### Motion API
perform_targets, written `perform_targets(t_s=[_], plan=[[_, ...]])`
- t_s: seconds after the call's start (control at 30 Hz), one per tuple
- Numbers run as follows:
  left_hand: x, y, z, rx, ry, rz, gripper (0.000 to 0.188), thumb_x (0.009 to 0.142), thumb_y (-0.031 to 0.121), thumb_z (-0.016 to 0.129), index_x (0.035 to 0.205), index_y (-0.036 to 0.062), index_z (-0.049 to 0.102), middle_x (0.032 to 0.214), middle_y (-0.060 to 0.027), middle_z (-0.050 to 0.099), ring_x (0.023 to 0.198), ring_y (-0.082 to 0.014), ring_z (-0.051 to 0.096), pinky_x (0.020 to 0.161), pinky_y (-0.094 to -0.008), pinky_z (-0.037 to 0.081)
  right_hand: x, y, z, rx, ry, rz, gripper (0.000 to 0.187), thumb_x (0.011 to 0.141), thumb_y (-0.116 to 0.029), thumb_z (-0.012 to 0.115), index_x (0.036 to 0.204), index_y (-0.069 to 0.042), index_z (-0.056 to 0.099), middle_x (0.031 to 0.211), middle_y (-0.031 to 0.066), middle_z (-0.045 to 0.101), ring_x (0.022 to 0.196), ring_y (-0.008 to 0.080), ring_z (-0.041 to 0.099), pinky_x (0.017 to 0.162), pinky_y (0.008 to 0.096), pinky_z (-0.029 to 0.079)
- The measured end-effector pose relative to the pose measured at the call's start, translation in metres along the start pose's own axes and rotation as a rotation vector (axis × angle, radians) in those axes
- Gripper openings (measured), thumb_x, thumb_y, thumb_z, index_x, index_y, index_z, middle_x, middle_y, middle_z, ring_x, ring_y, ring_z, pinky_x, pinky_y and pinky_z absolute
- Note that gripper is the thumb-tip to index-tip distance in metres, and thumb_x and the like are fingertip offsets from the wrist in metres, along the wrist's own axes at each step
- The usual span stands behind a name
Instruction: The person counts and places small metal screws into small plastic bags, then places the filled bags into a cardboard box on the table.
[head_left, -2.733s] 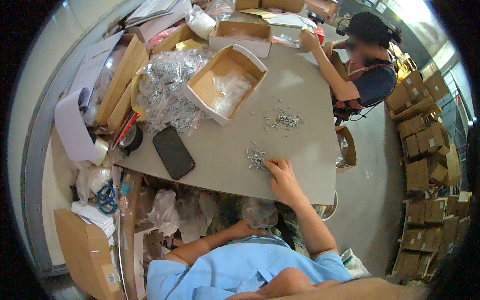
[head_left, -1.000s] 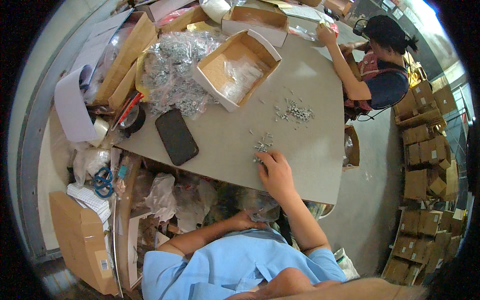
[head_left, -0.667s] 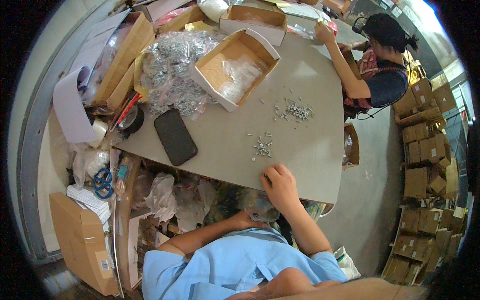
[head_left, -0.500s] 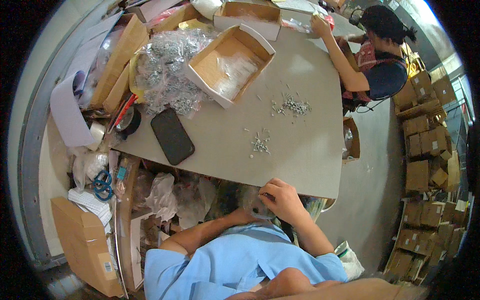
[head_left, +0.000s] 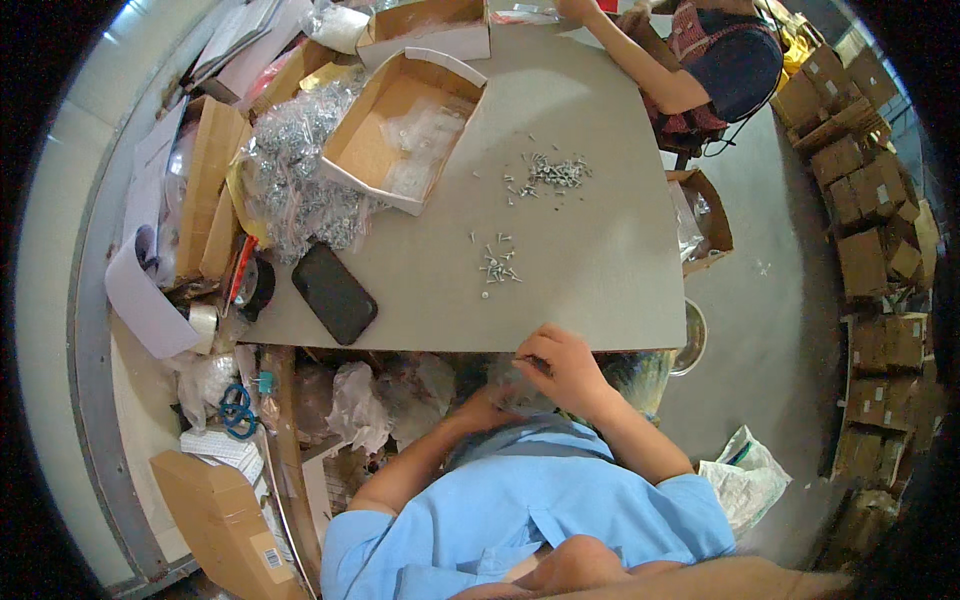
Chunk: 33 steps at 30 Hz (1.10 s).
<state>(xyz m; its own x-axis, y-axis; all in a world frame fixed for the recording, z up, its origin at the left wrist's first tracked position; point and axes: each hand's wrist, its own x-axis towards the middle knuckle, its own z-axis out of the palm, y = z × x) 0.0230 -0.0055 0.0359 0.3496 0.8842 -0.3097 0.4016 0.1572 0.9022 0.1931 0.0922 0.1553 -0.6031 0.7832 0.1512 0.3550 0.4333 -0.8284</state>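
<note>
The right hand (head_left: 568, 368) curls just below the near edge of the grey table (head_left: 600, 280), its fingers bent over a small clear plastic bag (head_left: 515, 385) held at lap level. The left hand (head_left: 480, 408) meets the bag from below and to the left; it is mostly hidden, so its grip cannot be told for certain, though it appears to steady the bag. Whether the right fingers pinch anything is too small to make out.

On the table just beyond the hands lies a small cluster of screws (head_left: 497, 266), with a larger scatter of screws (head_left: 550, 175) farther off. A black phone (head_left: 334, 293) rests at the near left, beside a heap of filled clear bags (head_left: 295, 175). An open cardboard box (head_left: 405, 130) holding more bags stands at the far left. Across the table another person's arm (head_left: 630, 60) reaches onto the far edge.

Judging by the pose, the step in hand is loading screws into the bag. The next move would call for a reach to the near cluster and a careful pinch of the small loose pieces.
</note>
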Motion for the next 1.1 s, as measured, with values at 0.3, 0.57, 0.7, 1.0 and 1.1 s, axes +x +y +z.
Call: perform_targets(t_s=[0.3,0.57,0.7,1.0,1.1], plan=[[-0.051,0.101,-0.082,-0.485,-0.210,0.010,0.064,0.070,0.015,0.082,0.123,0.0020,0.050,0.116,-0.0063,0.055,0.107,-0.0171,0.052,0.092,-0.0330,0.043,0.007,-0.052,0.005,-0.057,-0.222,-0.542,0.022,0.068,-0.014,0.068,0.089,-0.009,0.065,0.117,0.0139,0.052,0.109,0.0345,0.049,0.089,0.0432,0.044],[-0.032,0.116,-0.078,-0.453,0.259,0.382,0.024,0.085,0.016,0.067,0.102,0.0006,0.060,0.105,-0.0109,0.062,0.096,-0.0193,0.058,0.088,-0.0319,0.045,0.002,-0.049,-0.018,0.045,0.003,-0.306,0.014,0.073,-0.008,0.072,0.084,-0.008,0.064,0.090,0.0097,0.061,0.079,0.0286,0.062,0.067,0.0371,0.052],[-0.026,0.113,-0.076,-0.154,0.339,0.406,0.013,0.087,0.012,0.063,0.093,0.0000,0.061,0.094,-0.0120,0.063,0.087,-0.0214,0.060,0.081,-0.0321,0.047,-0.001,-0.047,-0.021,0.113,-0.028,-0.151,0.014,0.078,-0.011,0.069,0.089,-0.006,0.061,0.086,0.0117,0.061,0.077,0.0313,0.061,0.065,0.0387,0.051],[-0.028,0.132,-0.088,0.055,0.345,0.341,0.011,0.088,0.011,0.059,0.087,-0.0002,0.059,0.084,-0.0106,0.061,0.078,-0.0192,0.058,0.072,-0.0298,0.046,0.007,-0.039,-0.015,0.114,-0.048,-0.220,0.013,0.077,-0.008,0.065,0.086,-0.005,0.057,0.080,0.0135,0.056,0.078,0.0343,0.056,0.068,0.0424,0.046],[-0.030,0.135,-0.104,0.077,0.408,0.216,0.010,0.089,0.010,0.059,0.086,0.0006,0.059,0.079,-0.0056,0.059,0.071,-0.0137,0.054,0.065,-0.0274,0.045,0.009,-0.032,-0.015,0.134,-0.008,-0.192,0.013,0.075,-0.006,0.065,0.084,-0.004,0.056,0.078,0.0117,0.055,0.075,0.0301,0.056,0.065,0.0377,0.046]])
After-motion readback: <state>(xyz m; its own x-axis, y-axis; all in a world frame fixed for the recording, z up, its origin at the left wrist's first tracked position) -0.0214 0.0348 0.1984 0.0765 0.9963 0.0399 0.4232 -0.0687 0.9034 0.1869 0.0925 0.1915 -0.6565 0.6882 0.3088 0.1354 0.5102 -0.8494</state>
